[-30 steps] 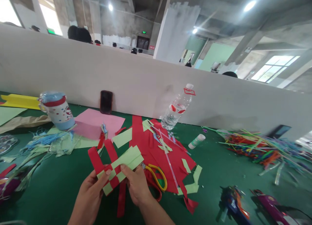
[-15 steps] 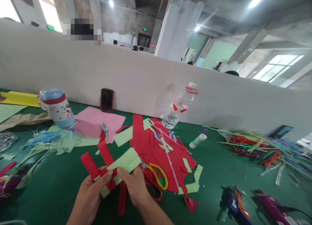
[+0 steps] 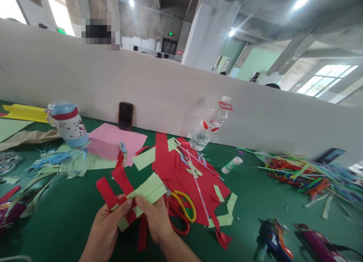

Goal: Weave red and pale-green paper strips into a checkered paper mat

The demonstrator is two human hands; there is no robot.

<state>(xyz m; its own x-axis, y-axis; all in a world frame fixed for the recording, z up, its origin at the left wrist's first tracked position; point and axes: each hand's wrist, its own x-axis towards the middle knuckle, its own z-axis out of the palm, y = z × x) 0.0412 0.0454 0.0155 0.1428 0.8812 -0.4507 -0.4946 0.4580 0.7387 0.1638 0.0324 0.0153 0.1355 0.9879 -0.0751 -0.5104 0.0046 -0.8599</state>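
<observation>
Between my two hands is a piece of woven paper strips (image 3: 151,189), light green crossing red. My left hand (image 3: 109,220) pinches its left part, thumb on top near the crossing. My right hand (image 3: 155,218) grips the green strip from the right, its thumb pressed on the strip close to the left thumb. Red strip ends (image 3: 106,192) stick out past the left fingers, and another red strip hangs below. Just right of my right hand lie scissors (image 3: 184,205) with yellow and red handles, partly over red paper (image 3: 190,178).
Behind stand a cartoon-print cup (image 3: 69,125), a phone (image 3: 125,115) and a water bottle (image 3: 210,125) before a low white partition (image 3: 159,95). A glue stick (image 3: 231,165), bundled coloured sticks (image 3: 306,175) and glue guns (image 3: 273,239) lie right. Pink paper (image 3: 113,141) and raffia-like strands (image 3: 36,182) lie left.
The view has shifted slightly. The green strip's right end looks tilted a little more open, while both hands keep their hold on the woven paper.
</observation>
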